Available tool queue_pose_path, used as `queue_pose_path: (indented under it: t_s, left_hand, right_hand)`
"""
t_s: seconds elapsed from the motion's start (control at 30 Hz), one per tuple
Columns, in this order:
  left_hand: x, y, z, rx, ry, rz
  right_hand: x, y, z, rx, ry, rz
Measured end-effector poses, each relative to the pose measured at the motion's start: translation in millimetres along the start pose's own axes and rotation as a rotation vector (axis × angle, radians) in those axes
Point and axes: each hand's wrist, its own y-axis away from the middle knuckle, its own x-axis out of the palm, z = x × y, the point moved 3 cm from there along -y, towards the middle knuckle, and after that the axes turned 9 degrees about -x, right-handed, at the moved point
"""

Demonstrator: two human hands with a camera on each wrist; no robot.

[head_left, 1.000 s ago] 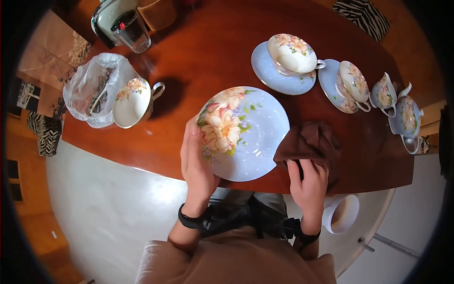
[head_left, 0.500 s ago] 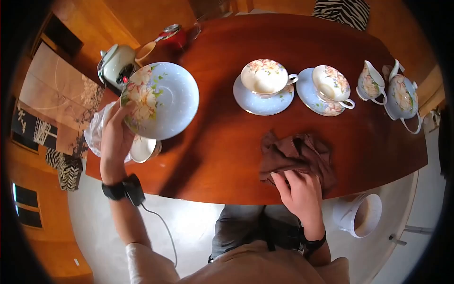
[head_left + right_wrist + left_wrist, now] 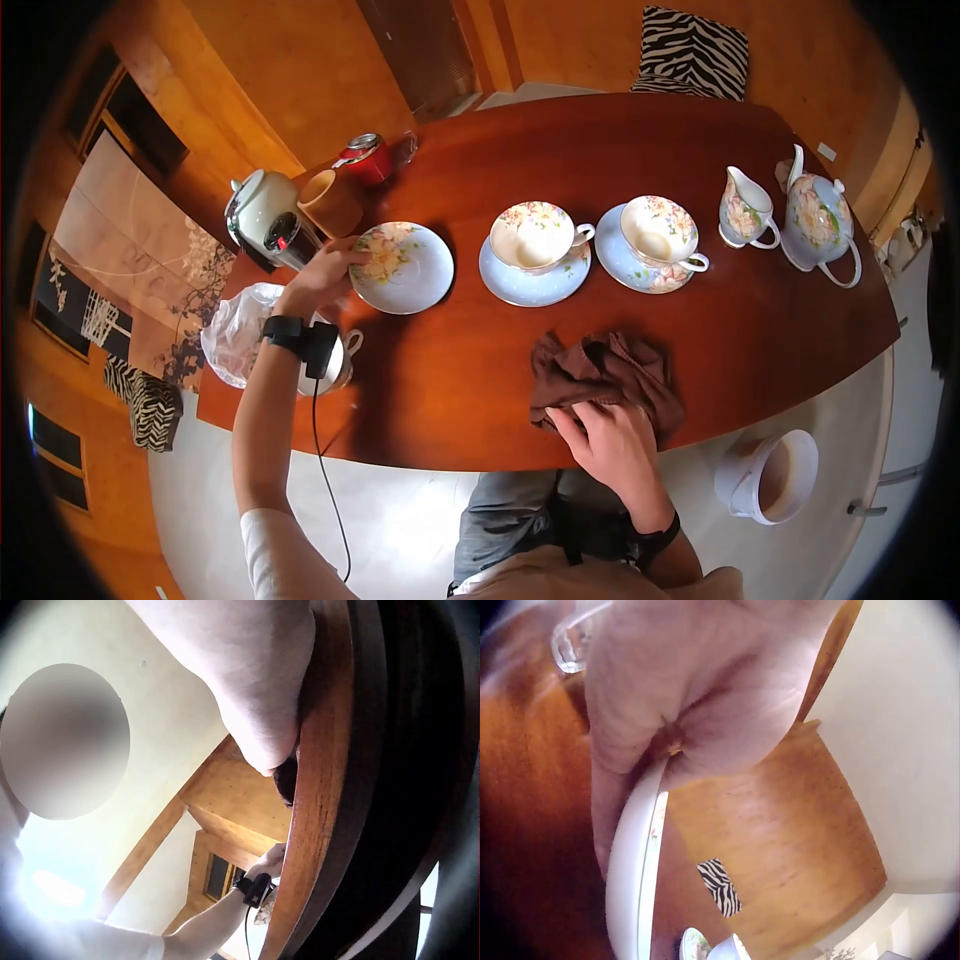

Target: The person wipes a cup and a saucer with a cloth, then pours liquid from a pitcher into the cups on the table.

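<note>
My left hand pinches the left edge of a pale blue floral saucer, face up low over the table's left part. In the left wrist view the saucer shows edge-on, its rim between thumb and fingers. A floral teacup stands partly hidden behind my left wrist, beside a crumpled clear plastic bag. Near the front edge, my right hand grips a bunched brown cloth, fingers curled into its folds. To the saucer's right, two matching teacups sit on blue saucers.
A floral creamer and teapot stand at the table's right end. At the back left are a pale kettle-like pot, a brown cup and a red can. A white bucket stands below the front edge.
My left hand has carried the saucer from in front of me to the left, then lowered it toward the table beside the cups. My right hand has stayed at the cloth.
</note>
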Motion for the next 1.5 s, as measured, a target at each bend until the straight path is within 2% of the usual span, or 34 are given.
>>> queue_pose_path:
  t_s: [0.1,0.23,0.33,0.4,0.47,0.53,0.67,0.73,0.77,0.83,0.9,0.93,1.03,1.1,1.13,1.17,1.23,1.37,1.5]
  left_hand:
    - [-1,-6,2,-0.015,-0.065,0.056]
    - [10,2,-4,0.015,-0.309,0.028]
    - [13,4,-10,-0.077,-0.623,-0.190]
    - [3,-4,-11,0.116,-1.090,-0.186]
    - [11,4,-15,0.201,-1.308,-0.195]
    - [27,10,-22,0.176,-1.281,-0.230]
    - [10,7,-13,0.215,-1.198,-0.102]
    - [-3,-16,-5,0.249,-1.404,-0.047]
    - [1,-31,-8,0.266,-1.657,-0.034]
    - [0,-32,-4,0.160,-1.743,-0.125]
    - [15,2,-23,-0.041,-1.405,-0.322]
    - [19,17,-29,-0.128,-1.303,-0.351]
    - [36,85,-46,-0.260,-1.211,-0.209]
    - [37,125,-46,-0.205,-1.289,-0.128]
    - [27,138,-38,-0.025,-1.325,-0.110]
    - [28,150,-35,-0.032,-1.312,-0.103]
    - [14,166,-10,-0.047,-1.515,-0.255]
    - [10,175,15,-0.030,-1.390,-0.284]
    - [24,177,6,-0.025,-1.291,-0.349]
  right_hand:
    - [0,-1,2,-0.019,0.010,-0.003]
    - [-1,-2,1,-0.034,0.012,-0.021]
    - [-1,-3,2,-0.058,0.032,-0.047]
    - [1,-1,2,-0.023,0.024,-0.011]
    - [1,0,2,-0.007,0.020,0.015]
    - [1,-1,3,-0.010,0.017,0.024]
    - [1,-2,4,-0.024,0.023,0.017]
    - [0,-2,5,-0.021,0.032,0.031]
    - [-1,-3,5,-0.005,0.022,0.033]
    - [0,-3,7,0.018,-0.012,0.049]
    - [1,-5,6,0.007,-0.016,0.047]
    - [0,-6,8,0.008,-0.010,0.046]
    - [4,-1,6,0.031,0.000,0.060]
    - [4,-2,5,0.031,0.001,0.064]
    - [5,-1,5,0.033,0.007,0.068]
    - [5,-1,6,0.040,0.005,0.075]
    - [5,-2,7,0.055,0.006,0.080]
    - [5,-3,7,0.029,0.007,0.067]
    - [5,-3,7,0.023,-0.002,0.054]
